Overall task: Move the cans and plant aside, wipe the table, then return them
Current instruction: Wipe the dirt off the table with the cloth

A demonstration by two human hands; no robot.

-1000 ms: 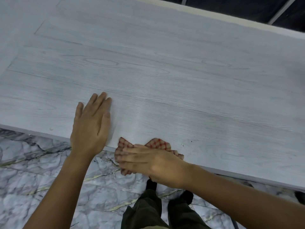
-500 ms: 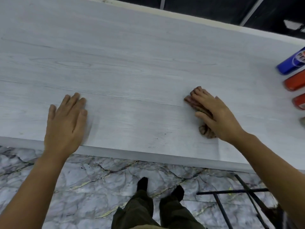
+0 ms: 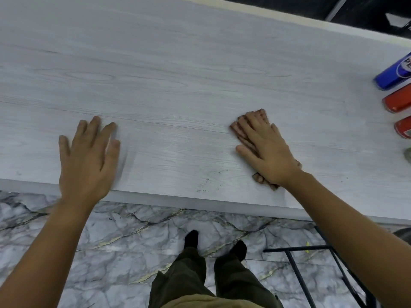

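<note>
On the pale counter (image 3: 178,63), the flat right hand (image 3: 264,150) presses the cloth (image 3: 239,132) for wiping; the left hand (image 3: 86,156), fingers (image 3: 95,127) straight and empty, braces.

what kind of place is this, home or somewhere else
Hard to say for sure; likely an indoor room set up for a table-cleaning task. A long pale wood-grain table stands on a marble-patterned floor, with drink cans lined up at its right end. The right hand presses a checked cloth flat.
</note>
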